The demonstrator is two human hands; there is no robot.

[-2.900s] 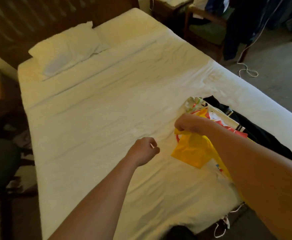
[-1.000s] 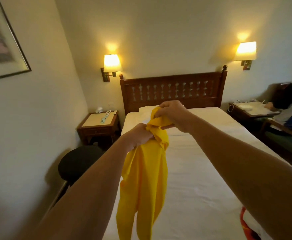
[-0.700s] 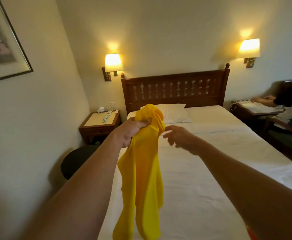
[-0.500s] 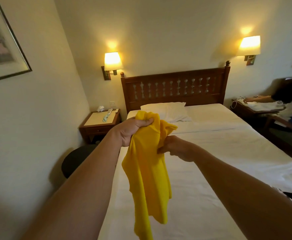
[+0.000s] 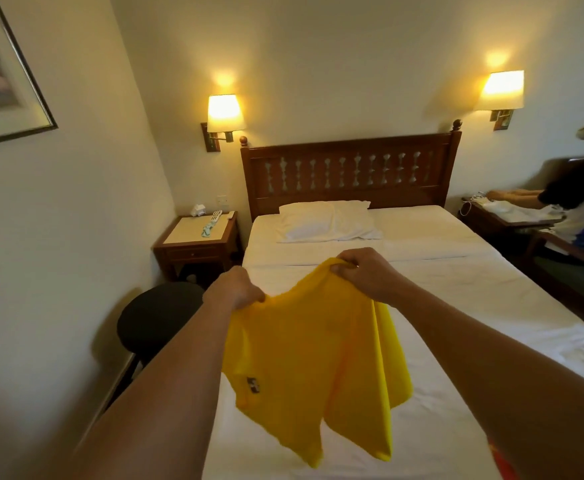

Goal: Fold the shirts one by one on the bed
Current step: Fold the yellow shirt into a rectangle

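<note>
Shirt-spreading step: my left hand (image 5: 233, 289) and right hand (image 5: 365, 273) each pinch the top edge of the yellow shirt (image 5: 313, 362), hanging below them over the bed (image 5: 456, 306). Next I'd lay it flat ahead, then fold.

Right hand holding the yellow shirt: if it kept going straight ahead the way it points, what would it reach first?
Probably the pillow: the right hand points toward the head of the bed, though depth is unclear.
</note>
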